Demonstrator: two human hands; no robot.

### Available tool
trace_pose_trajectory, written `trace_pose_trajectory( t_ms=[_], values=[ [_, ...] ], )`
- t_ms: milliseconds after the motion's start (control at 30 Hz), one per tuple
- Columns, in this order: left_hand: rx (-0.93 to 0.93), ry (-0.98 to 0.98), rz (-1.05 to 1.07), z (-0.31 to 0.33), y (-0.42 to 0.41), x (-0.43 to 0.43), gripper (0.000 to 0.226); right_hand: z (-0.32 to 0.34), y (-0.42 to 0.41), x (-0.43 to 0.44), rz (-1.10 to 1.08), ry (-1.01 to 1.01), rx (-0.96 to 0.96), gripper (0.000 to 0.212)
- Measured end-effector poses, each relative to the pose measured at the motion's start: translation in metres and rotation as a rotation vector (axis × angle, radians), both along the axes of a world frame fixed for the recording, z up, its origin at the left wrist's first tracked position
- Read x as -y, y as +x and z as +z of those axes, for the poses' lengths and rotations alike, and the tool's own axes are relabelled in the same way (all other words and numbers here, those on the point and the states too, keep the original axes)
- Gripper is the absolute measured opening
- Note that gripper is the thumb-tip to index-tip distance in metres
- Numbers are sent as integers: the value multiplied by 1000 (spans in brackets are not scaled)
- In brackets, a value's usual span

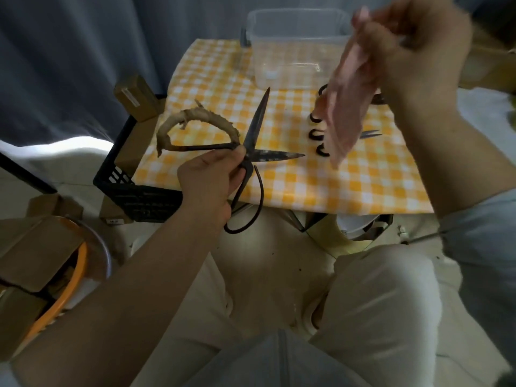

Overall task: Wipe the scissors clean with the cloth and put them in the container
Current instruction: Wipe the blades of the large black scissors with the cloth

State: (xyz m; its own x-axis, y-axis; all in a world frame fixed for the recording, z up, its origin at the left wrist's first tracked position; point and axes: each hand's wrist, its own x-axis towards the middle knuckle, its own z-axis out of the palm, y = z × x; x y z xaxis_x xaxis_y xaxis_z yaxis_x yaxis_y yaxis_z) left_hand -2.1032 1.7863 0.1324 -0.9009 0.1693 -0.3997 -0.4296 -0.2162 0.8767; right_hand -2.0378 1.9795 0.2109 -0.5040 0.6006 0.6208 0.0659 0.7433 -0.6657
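My left hand (212,177) grips a large pair of dark iron scissors (258,127) near the pivot, above the front of the checkered table. Their blades are spread wide, one pointing away and one to the right. One handle loop is wrapped in frayed tan binding, the other hangs bare below my hand. My right hand (413,37) is raised at the upper right and pinches a pink cloth (346,113) that hangs down. A clear plastic container (296,26) stands at the table's far edge, with nothing visible in it.
Several more dark-handled scissors (317,134) lie on the yellow-and-white checkered tablecloth (363,180), partly hidden behind the cloth. A black crate (134,191) with cardboard boxes sits left of the table. More boxes and an orange-rimmed stool are at the lower left.
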Motion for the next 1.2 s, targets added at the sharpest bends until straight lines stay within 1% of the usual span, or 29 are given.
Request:
trace_pose_trajectory(
  t_ms=[67,100,133,167,200,267,333,400,467,533,600,667,733,800,867,933,1033,1133,1200],
  values=[
    [10,11,-10,-1,0,0,10,-3,-6,10,50,91,15,23],
    [15,17,-17,-1,1,0,9,-9,-10,17,102,105,63,17],
    [19,26,-27,-1,1,0,9,-18,-14,27,171,58,136,10],
    [21,37,-38,-1,2,0,8,-29,-17,36,247,-46,212,3],
    [20,49,-49,-1,3,0,7,-40,-19,44,307,-175,263,6],
    [12,70,-71,0,5,2,6,-57,-22,55,357,-382,311,7],
    [1,74,-77,0,6,3,6,-64,-21,59,390,-537,363,6],
    [3,79,-69,-1,6,4,5,-67,-19,62,452,-655,375,6],
    [12,93,-69,-1,5,4,5,-67,-18,60,495,-717,372,2],
    [21,105,-72,-2,5,4,6,-63,-17,56,534,-752,405,14],
    [29,111,-83,-3,6,5,7,-58,-15,49,597,-764,482,17],
    [36,115,-101,-5,8,6,8,-54,-13,44,635,-730,563,12],
    [40,113,-111,-6,10,8,8,-55,-13,45,642,-703,566,11],
    [40,106,-121,-8,10,8,6,-60,-13,49,587,-721,525,13],
    [30,94,-145,-10,11,8,5,-64,-14,50,513,-752,501,20],
    [12,65,-159,-13,12,9,7,-68,-15,50,467,-767,540,26],
    [8,46,-151,-17,13,10,7,-71,-12,54,452,-659,673,18],
    [11,43,-154,-21,14,9,4,-77,-10,62,499,-516,749,30],
    [14,36,-152,-23,16,9,5,-80,-8,69,500,-447,743,36]
  ],
)
